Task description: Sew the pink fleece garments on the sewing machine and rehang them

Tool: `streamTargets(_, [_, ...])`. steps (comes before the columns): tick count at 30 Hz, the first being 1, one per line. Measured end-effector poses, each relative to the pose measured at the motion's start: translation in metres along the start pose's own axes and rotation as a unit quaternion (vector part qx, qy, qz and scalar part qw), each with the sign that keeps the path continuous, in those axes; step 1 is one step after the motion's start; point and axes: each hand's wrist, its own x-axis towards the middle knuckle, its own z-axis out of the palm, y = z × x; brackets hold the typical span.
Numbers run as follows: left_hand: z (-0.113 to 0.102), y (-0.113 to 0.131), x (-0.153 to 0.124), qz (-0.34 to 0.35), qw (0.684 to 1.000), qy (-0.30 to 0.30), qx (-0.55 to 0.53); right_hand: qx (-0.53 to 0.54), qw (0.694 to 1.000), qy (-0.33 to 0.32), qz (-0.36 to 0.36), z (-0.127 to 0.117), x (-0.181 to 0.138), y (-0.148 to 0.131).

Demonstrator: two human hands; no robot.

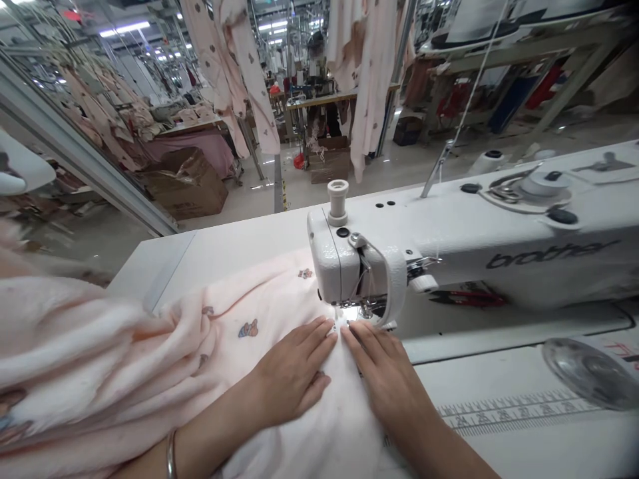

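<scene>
Pale pink plush fabric [279,313] with small printed figures spreads over the machine bed and bunches up at the left. Its edge runs under the lit needle area of a white sewing machine [359,259]. My left hand [294,366] lies flat on the fabric, fingers stretched toward the presser foot. Just right of the needle line, my right hand [382,362] rests with its fingers extended, pressing the fabric's right edge. Both sets of fingertips are close to the presser foot, which is partly hidden by the machine head.
Red-handled snips [469,297] lie under the machine arm. A clear round dish [589,372] sits at the right, near a printed ruler scale [509,416]. Beyond the table are a cardboard box [187,183], hanging pink garments [374,86] and other workstations.
</scene>
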Motion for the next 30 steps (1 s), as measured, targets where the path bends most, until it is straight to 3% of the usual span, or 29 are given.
streamTargets(23, [0.004, -0.009, 0.007, 0.002, 1.0, 0.026, 0.012, 0.009, 0.999, -0.007, 0.03, 0.004, 0.0, 0.004])
streamTargets(30, [0.002, -0.019, 0.014, -0.034, 0.999, 0.014, -0.029, -0.008, 0.999, 0.006, 0.049, 0.001, 0.003, 0.003])
